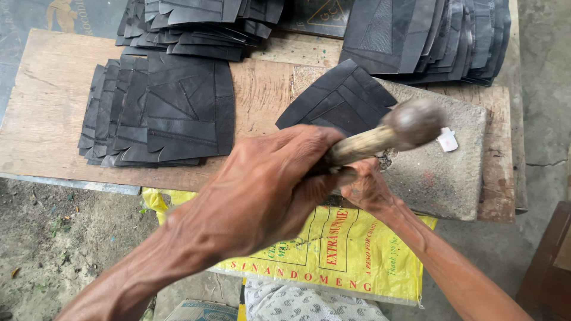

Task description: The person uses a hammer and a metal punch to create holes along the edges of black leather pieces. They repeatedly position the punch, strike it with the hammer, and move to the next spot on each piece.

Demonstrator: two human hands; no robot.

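Left hand (270, 184) clamped round the wooden handle of a hammer (386, 134), its rounded metal head raised over the stone slab (440, 172) at the bench's right edge. Head-heavy, likely; best held low on the handle. Right hand (366, 190) pins a black cut piece (339, 101) on the slab, grip hidden behind the left. Thin, limp, probably grippy. Black stacks (160, 113) lie across the bench (41, 119).

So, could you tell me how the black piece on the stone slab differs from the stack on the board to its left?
The black piece lies by itself on the grey stone slab, turned at an angle, beside the hammer. The stack holds many overlapping pieces, lies squarer to the wooden board, and no hand touches it. Both are black, panelled material with visible seams.
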